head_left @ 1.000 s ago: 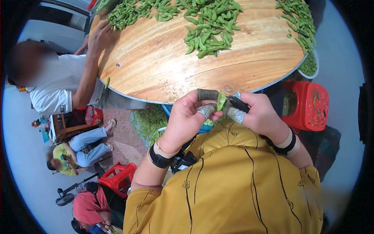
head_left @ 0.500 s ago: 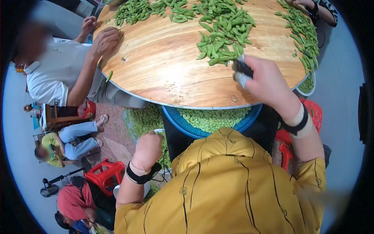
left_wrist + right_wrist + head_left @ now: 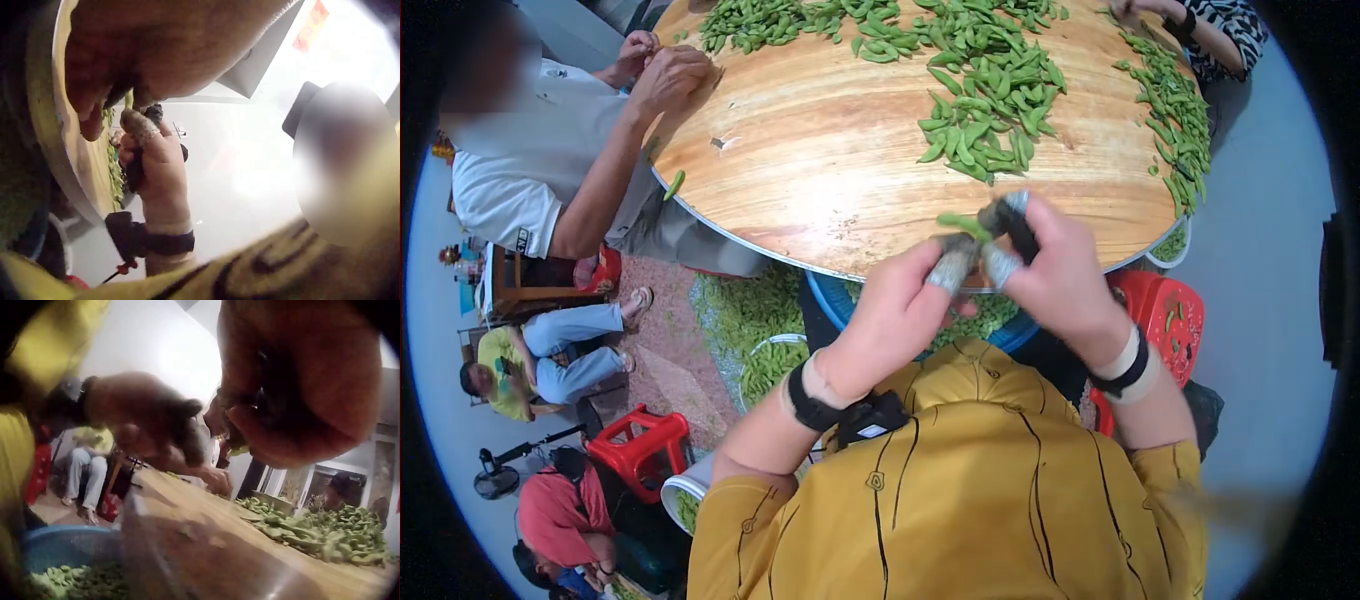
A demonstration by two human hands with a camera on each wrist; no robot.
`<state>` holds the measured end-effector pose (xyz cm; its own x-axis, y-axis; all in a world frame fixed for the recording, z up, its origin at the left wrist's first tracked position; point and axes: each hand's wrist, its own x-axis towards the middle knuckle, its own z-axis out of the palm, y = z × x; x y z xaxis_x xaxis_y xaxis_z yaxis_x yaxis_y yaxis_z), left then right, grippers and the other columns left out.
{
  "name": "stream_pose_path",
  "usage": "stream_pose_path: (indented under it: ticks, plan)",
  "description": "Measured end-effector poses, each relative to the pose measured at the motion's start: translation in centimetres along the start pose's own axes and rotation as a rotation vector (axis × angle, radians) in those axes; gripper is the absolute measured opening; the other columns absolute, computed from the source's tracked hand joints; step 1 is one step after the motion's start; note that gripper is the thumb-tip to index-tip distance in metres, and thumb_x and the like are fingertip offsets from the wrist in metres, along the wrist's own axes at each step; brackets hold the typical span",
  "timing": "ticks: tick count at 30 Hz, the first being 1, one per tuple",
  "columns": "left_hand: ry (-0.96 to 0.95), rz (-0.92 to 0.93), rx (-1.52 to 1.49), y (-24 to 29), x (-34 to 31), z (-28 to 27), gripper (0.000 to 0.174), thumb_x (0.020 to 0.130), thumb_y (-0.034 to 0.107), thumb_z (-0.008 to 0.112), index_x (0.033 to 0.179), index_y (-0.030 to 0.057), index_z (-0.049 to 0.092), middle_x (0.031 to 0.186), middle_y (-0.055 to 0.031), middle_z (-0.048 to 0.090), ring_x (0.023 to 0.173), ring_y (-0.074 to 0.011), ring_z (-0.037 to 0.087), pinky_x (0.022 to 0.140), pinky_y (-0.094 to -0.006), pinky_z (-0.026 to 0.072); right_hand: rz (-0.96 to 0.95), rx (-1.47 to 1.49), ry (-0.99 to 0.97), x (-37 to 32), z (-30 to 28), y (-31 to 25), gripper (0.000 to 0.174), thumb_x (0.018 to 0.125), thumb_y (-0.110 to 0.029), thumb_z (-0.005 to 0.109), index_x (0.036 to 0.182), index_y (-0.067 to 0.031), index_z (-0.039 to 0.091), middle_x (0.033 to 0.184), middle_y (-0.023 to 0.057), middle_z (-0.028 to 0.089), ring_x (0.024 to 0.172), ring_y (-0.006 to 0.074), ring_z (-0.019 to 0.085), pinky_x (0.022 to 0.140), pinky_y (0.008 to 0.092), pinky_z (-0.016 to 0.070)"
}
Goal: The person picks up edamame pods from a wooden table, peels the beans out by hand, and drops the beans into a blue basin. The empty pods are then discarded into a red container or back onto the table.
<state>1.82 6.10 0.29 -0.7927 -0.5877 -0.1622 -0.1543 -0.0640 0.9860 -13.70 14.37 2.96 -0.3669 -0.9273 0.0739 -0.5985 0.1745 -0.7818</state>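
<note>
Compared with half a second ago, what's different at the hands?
The right hand has drawn back from the pod pile toward the body. The left hand has come up and rightward to meet it; both now pinch a green pod. Unchanged: the pile still lies on the table, the blue basin under its near edge.

Person, white shirt point(image 3: 510, 185), at the left edge of the surface point(image 3: 800, 180); seated person, yellow-green top point(image 3: 505, 350), light-blue trousers, well beyond that edge; person, red top point(image 3: 560, 520), beside a black fan point(image 3: 497, 482) and red stool point(image 3: 640, 452); second red stool point(image 3: 1135, 300), just off the near right edge; patterned sleeve point(image 3: 1245, 45), far right edge
</note>
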Motion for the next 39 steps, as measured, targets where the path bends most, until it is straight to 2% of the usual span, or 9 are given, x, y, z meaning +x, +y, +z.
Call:
stream_pose_path:
  ticks: [1, 15, 18, 20, 22, 27, 33, 35, 39]
  plan:
    - [-0.035, -0.145, -0.260, 0.1, 0.6, 0.4, 0.015, 0.093, 0.010, 0.050, 0.101, 0.0002, 0.059, 0.080, -0.0031, 0.062, 0.066, -0.0092, 0.059, 0.056, -0.0235, 0.0463, -0.055, 0.005, 0.003, -0.7, 0.8, 0.6, 0.025, 0.073, -0.008, 0.065, 0.096, -0.0013, 0.055, 0.080, 0.0187, 0.060, 0.077, 0.0368, 0.061, 0.067, 0.0399, 0.0487]
    - [-0.078, -0.131, -0.189, 0.0, 0.9, 1.1, 0.019, 0.088, 0.002, 0.049, 0.105, 0.0007, 0.058, 0.079, 0.0005, 0.058, 0.062, -0.0039, 0.045, 0.056, -0.0192, 0.0374, 0.229, 0.476, -0.226, -2.4, -1.4, 1.2, 0.044, 0.079, 0.002, 0.047, 0.122, -0.0024, 0.051, 0.081, 0.0084, 0.062, 0.075, 0.0133, 0.061, 0.070, 0.0276, 0.0486]
    - [-0.072, -0.053, -0.003, -0.1, 0.9, 1.2, 0.021, 0.085, 0.001, 0.050, 0.103, -0.0011, 0.060, 0.079, -0.0017, 0.060, 0.065, -0.0059, 0.049, 0.058, -0.0215, 0.0414, 0.245, 0.548, -0.229, -2.6, -1.4, 1.6, 0.046, 0.080, 0.001, 0.046, 0.125, -0.0030, 0.050, 0.081, 0.0056, 0.062, 0.074, 0.0115, 0.060, 0.069, 0.0269, 0.0485]
    - [0.013, 0.226, 0.378, -0.2, 0.9, 1.4, 0.021, 0.083, 0.000, 0.050, 0.101, -0.0025, 0.061, 0.079, -0.0043, 0.061, 0.070, -0.0088, 0.054, 0.063, -0.0249, 0.0457, 0.258, 0.596, -0.232, -2.8, -1.4, 1.9, 0.047, 0.080, 0.001, 0.045, 0.127, -0.0035, 0.049, 0.081, 0.0038, 0.062, 0.073, 0.0109, 0.059, 0.068, 0.0264, 0.0482]
    - [0.027, 0.251, 0.453, 0.1, 1.0, 1.4, 0.021, 0.082, 0.000, 0.051, 0.100, -0.0025, 0.062, 0.079, -0.0071, 0.062, 0.071, -0.0122, 0.056, 0.064, -0.0266, 0.0469, 0.287, 0.719, -0.301, -2.8, -1.5, 2.2, 0.048, 0.087, -0.002, 0.045, 0.135, -0.0076, 0.043, 0.078, -0.0014, 0.059, 0.049, 0.0013, 0.044, 0.043, 0.0156, 0.0370]
    - [0.032, 0.159, 0.381, 0.2, 0.9, 1.4, 0.020, 0.080, -0.001, 0.053, 0.098, -0.0021, 0.062, 0.079, -0.0148, 0.062, 0.072, -0.0227, 0.062, 0.065, -0.0311, 0.0484, 0.349, 0.814, -0.345, -2.7, -2.0, 2.1, 0.046, 0.087, -0.002, 0.044, 0.133, -0.0077, 0.044, 0.077, -0.0009, 0.058, 0.048, 0.0017, 0.042, 0.042, 0.0155, 0.0360]
    - [0.081, 0.475, 0.828, 0.7, 0.5, 1.1, 0.018, 0.080, 0.001, 0.058, 0.098, -0.0020, 0.061, 0.077, -0.0107, 0.061, 0.064, -0.0197, 0.058, 0.060, -0.0314, 0.0475, 0.466, 0.990, -0.406, -2.4, -2.4, 2.2, 0.039, 0.087, -0.003, 0.042, 0.125, -0.0080, 0.051, 0.073, -0.0017, 0.055, 0.047, 0.0019, 0.041, 0.041, 0.0166, 0.0354]
    - [-0.200, -0.192, -0.226, 0.9, 0.3, 0.3, 0.021, 0.074, 0.000, 0.062, 0.095, -0.0002, 0.058, 0.079, -0.0185, 0.058, 0.067, -0.0328, 0.059, 0.059, -0.0342, 0.0477, 0.555, 1.151, -0.453, -2.5, -2.8, 2.0, 0.038, 0.086, -0.002, 0.041, 0.121, -0.0082, 0.053, 0.073, -0.0022, 0.054, 0.048, 0.0021, 0.041, 0.042, 0.0170, 0.0360]
    - [-0.200, -0.188, -0.128, 1.0, 0.5, 0.6, 0.023, 0.072, 0.002, 0.066, 0.094, 0.0015, 0.058, 0.078, -0.0180, 0.058, 0.067, -0.0338, 0.059, 0.058, -0.0352, 0.0483, 0.536, 1.093, -0.462, -3.0, -2.1, 2.4, 0.036, 0.090, -0.003, 0.042, 0.125, -0.0076, 0.052, 0.072, -0.0017, 0.055, 0.047, 0.0016, 0.042, 0.040, 0.0165, 0.0360]
